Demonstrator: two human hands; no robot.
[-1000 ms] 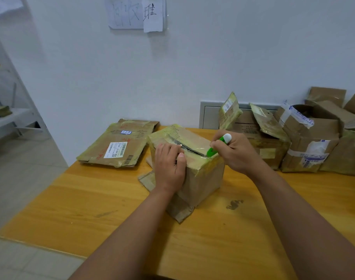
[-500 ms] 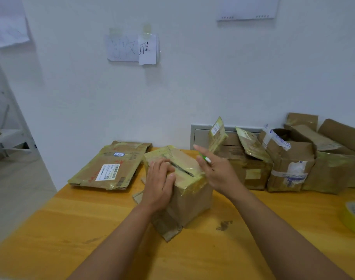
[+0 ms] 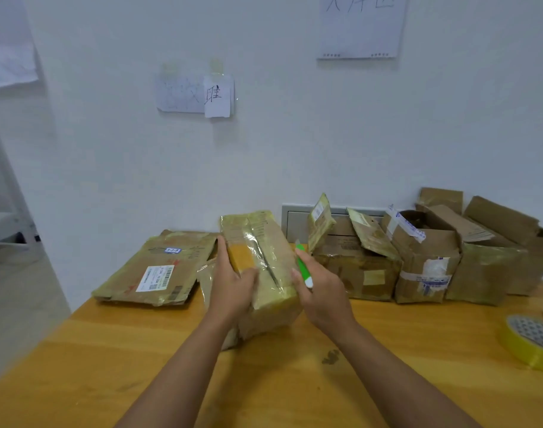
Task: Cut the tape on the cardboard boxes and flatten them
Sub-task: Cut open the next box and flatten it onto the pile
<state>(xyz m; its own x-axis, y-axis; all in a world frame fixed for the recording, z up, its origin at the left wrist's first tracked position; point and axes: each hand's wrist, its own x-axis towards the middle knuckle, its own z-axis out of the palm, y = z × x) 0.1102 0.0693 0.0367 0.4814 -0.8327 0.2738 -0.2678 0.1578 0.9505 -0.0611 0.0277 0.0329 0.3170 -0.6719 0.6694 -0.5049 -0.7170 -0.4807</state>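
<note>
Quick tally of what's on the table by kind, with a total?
Box in hands: 1
Flattened box: 1
Uncut boxes, right, overlapping: about 4
Green cutter: 1
Tape roll: 1
Total: about 8

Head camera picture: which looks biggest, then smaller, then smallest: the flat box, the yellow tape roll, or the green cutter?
1. Flat box, by far the largest.
2. Yellow tape roll, though the picture's edge cuts it off and it sits nearer the camera.
3. Green cutter, smallest; the right hand hides part.

Parcel sorting room, used cardboard boxes (image 3: pixel 424 261) on wooden table (image 3: pixel 140 359), handwritten wall signs (image 3: pixel 361 26)
</note>
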